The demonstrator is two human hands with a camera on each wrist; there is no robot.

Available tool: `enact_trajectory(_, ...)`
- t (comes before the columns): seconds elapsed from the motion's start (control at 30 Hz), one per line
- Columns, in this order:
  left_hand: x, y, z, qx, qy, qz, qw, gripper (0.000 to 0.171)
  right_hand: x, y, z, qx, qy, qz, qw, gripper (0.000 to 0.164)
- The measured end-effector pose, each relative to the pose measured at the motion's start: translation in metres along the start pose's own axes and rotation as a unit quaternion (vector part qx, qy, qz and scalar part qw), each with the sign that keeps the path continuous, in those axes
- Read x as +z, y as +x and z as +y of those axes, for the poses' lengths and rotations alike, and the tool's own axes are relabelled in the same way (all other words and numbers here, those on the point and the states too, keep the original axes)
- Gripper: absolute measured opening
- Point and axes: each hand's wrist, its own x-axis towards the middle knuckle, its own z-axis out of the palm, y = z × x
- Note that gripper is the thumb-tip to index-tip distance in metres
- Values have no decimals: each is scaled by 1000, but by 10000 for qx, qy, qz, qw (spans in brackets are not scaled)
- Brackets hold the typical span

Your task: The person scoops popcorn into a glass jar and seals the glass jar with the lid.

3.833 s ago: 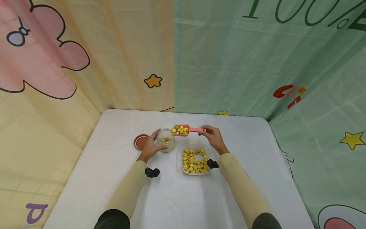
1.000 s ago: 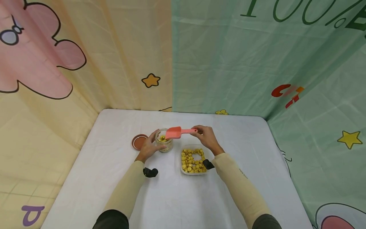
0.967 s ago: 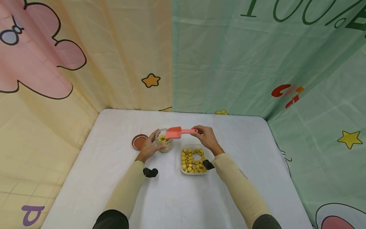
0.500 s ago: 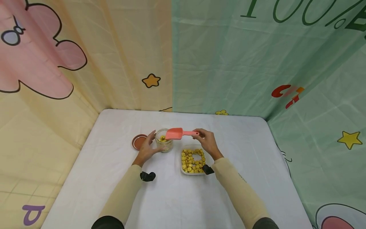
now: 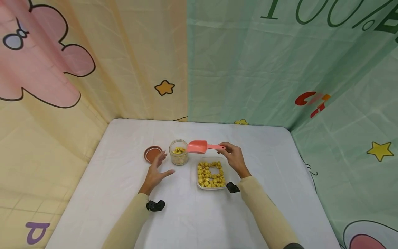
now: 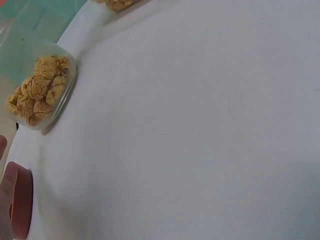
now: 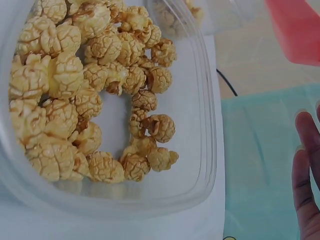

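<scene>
In the head view a glass jar [image 5: 178,157] stands on the table with yellow popcorn inside; the left wrist view also shows the popcorn jar [image 6: 42,92]. My left hand [image 5: 155,174] is spread with straight fingers, apart from the jar and close to the brown-orange lid [image 5: 152,154]. My right hand [image 5: 234,157] pinches the handle of a pink scoop [image 5: 198,147]. The scoop's head is beside the jar's rim, and no popcorn shows in it. Below it sits a clear plastic box [image 5: 211,188] of popcorn, with a bare patch at its bottom.
A white cloth covers the table [image 5: 192,218]. Printed curtains [image 5: 248,62] stand behind it and on both sides. The lid lies left of the jar, the box to the right and nearer to me.
The scoop, full of popcorn earlier, was tipped over the jar and has since moved right. My left hand has let go of the jar and drawn back toward me.
</scene>
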Motion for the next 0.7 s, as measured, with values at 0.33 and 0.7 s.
enact_trajectory(0.33, 16, -28, -2, 187, -65, 30, 9998, 87, -26, -16, 6, 274, -73, -22, 9996, 28)
enact_trajectory(0.7, 45, -45, -3, -91, 8, -132, 9999, 80, -54, -38, 22, 370, -500, -121, 9980, 29)
